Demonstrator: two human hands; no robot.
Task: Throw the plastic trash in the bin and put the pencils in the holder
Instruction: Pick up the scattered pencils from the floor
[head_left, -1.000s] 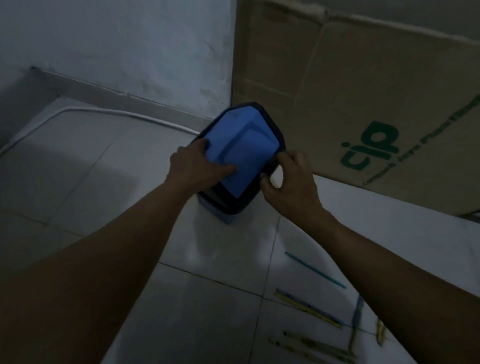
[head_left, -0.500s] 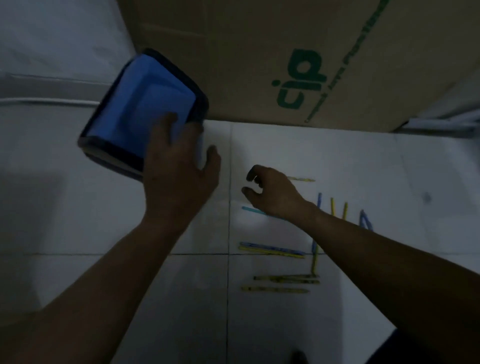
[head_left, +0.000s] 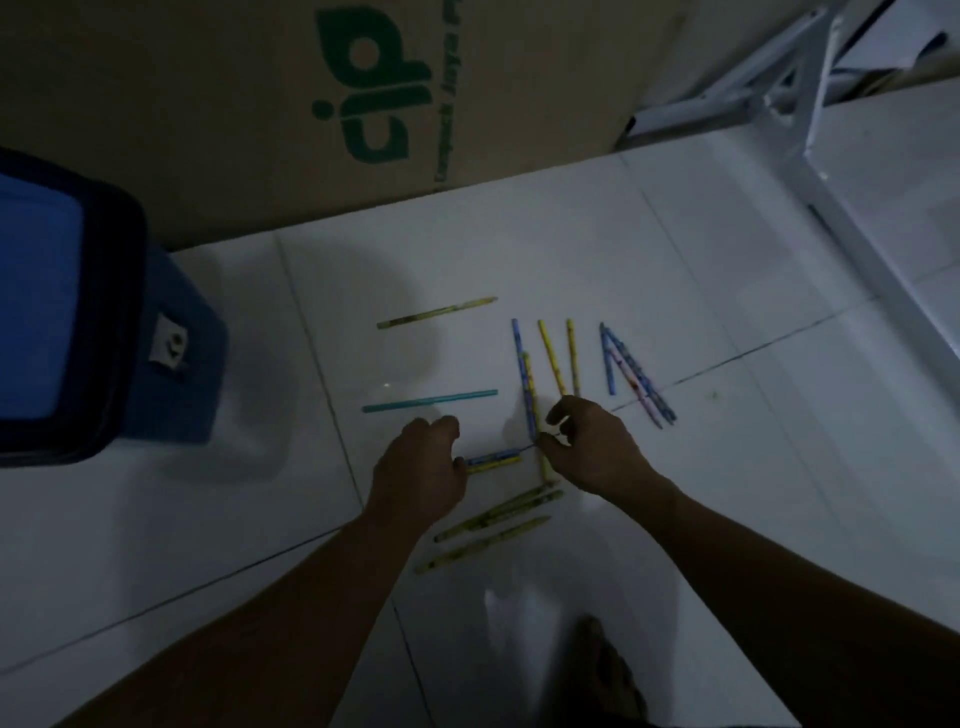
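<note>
Both hands were lowered to the white tiled floor (head_left: 675, 270) among the scattered pencils. The left hand (head_left: 418, 470) was curled, its fingertips set at the left end of a blue pencil (head_left: 493, 457) and a yellow pencil (head_left: 496, 466) lying side by side; whether they were gripped could not be told. The right end of that pair was pinched between thumb and forefinger of the right hand (head_left: 592, 447). A teal pencil (head_left: 430, 401) lay farther off. The blue bin (head_left: 78, 312) stood at the far left, before a cardboard box (head_left: 234, 104).
</note>
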